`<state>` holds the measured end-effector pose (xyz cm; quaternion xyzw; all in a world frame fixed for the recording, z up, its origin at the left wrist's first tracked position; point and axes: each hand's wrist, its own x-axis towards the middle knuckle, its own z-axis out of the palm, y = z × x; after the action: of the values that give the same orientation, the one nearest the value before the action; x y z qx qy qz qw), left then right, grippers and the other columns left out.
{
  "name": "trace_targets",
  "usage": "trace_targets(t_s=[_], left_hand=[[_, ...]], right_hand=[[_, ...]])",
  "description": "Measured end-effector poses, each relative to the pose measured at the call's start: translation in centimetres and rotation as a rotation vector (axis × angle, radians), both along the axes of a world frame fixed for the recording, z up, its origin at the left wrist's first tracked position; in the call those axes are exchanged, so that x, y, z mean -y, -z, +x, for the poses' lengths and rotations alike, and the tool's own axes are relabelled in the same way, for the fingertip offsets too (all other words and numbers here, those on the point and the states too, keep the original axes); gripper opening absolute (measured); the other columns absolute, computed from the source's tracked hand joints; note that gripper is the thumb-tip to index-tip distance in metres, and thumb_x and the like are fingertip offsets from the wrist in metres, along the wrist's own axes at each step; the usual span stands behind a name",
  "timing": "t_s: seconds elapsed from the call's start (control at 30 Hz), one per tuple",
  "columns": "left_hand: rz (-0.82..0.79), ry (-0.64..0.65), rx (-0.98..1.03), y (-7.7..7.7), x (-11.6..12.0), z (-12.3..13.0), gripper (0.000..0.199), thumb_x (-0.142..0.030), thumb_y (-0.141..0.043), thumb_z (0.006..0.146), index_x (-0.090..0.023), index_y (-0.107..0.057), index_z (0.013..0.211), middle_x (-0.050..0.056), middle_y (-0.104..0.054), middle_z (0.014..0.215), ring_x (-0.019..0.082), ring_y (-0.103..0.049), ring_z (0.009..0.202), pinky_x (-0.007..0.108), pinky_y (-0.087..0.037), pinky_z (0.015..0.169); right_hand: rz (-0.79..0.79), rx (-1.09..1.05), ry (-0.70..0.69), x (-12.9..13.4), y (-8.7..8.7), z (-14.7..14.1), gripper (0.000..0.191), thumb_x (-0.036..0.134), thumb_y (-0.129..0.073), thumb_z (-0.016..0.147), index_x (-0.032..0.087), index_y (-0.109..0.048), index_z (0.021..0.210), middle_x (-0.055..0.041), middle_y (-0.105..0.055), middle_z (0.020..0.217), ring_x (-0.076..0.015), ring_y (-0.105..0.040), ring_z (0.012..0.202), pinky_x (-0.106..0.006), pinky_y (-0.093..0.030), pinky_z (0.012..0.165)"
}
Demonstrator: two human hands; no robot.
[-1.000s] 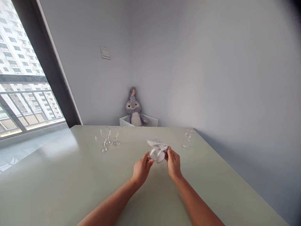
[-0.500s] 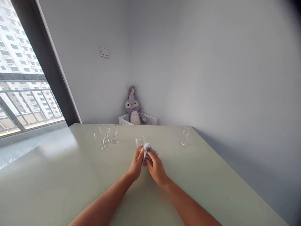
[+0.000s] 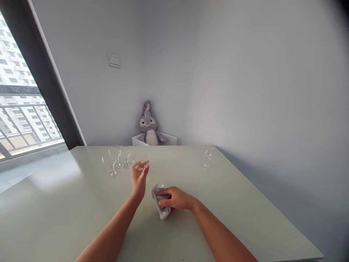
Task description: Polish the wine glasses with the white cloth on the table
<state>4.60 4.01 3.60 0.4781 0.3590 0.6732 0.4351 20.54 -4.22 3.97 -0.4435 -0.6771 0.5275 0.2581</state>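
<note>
My left hand is closed around the lower bowl of a clear wine glass, which is held up with its rim on top. Its stem and foot are mostly hidden by the hand. My right hand grips a crumpled light-grey cloth just above the table, apart from the glass. Left of my left hand, several stemmed wine glasses stand upright in a group. One more wine glass stands alone at the far right.
The pale green table meets the grey wall on the right. Behind its far edge, a plush rabbit sits in a white perforated basket. A window with a railing is at the left.
The cloth has come off the glass. My left hand has moved left with the glass, while my right hand has drawn the cloth down toward me. The view has shifted slightly right.
</note>
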Motion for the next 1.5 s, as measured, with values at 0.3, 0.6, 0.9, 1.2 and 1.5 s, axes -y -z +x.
trace_targets(t_s=[0.3,0.6,0.9,1.2,1.5], left_hand=[[0.352,0.145,-0.349,-0.2,3.3,1.5,0.041,-0.038,-0.054,0.079,-0.021,-0.044,0.116,0.011,-0.051,0.121,0.024,-0.040,0.121,0.041,-0.030,0.100],[0.318,0.303,-0.631,1.8,3.9,2.9,0.058,-0.045,-0.048,0.080,-0.023,-0.029,0.131,0.011,-0.040,0.134,0.026,-0.035,0.124,0.042,-0.034,0.096],[-0.088,0.156,-0.471,5.2,-0.1,2.4,0.046,-0.050,-0.044,0.079,-0.022,-0.041,0.115,0.009,-0.059,0.110,0.021,-0.058,0.097,0.039,-0.043,0.084],[-0.257,0.041,-0.257,4.2,-0.6,1.7,0.039,-0.047,-0.057,0.071,-0.023,-0.050,0.101,0.005,-0.061,0.095,0.022,-0.056,0.089,0.033,-0.041,0.077],[-0.352,-0.101,0.011,3.3,-1.1,0.3,0.028,-0.036,-0.059,0.072,-0.021,-0.053,0.095,0.005,-0.058,0.091,0.019,-0.053,0.085,0.032,-0.040,0.076]], right_hand=[[0.606,0.105,0.510,-1.4,0.4,0.4,0.025,0.036,-0.058,0.077,0.022,-0.064,0.097,0.0005,-0.056,0.075,-0.0101,-0.047,0.058,-0.022,-0.038,0.057],[0.582,0.437,0.642,-3.0,3.1,0.3,0.022,0.031,-0.048,0.082,0.021,-0.061,0.069,0.0031,-0.062,0.068,-0.0114,-0.054,0.064,-0.018,-0.033,0.058],[0.280,0.627,1.070,-7.4,2.6,11.2,0.024,0.025,-0.044,0.082,0.017,-0.061,0.067,-0.0042,-0.063,0.067,-0.0158,-0.057,0.064,-0.021,-0.033,0.054],[0.131,0.702,1.130,-9.6,2.3,12.9,0.020,0.028,-0.047,0.080,0.018,-0.064,0.080,-0.0064,-0.065,0.076,-0.0181,-0.060,0.073,-0.023,-0.039,0.060],[0.114,0.683,1.060,-9.3,2.7,13.6,0.023,0.026,-0.043,0.080,0.017,-0.064,0.079,-0.0049,-0.065,0.071,-0.0167,-0.060,0.065,-0.024,-0.038,0.058]])
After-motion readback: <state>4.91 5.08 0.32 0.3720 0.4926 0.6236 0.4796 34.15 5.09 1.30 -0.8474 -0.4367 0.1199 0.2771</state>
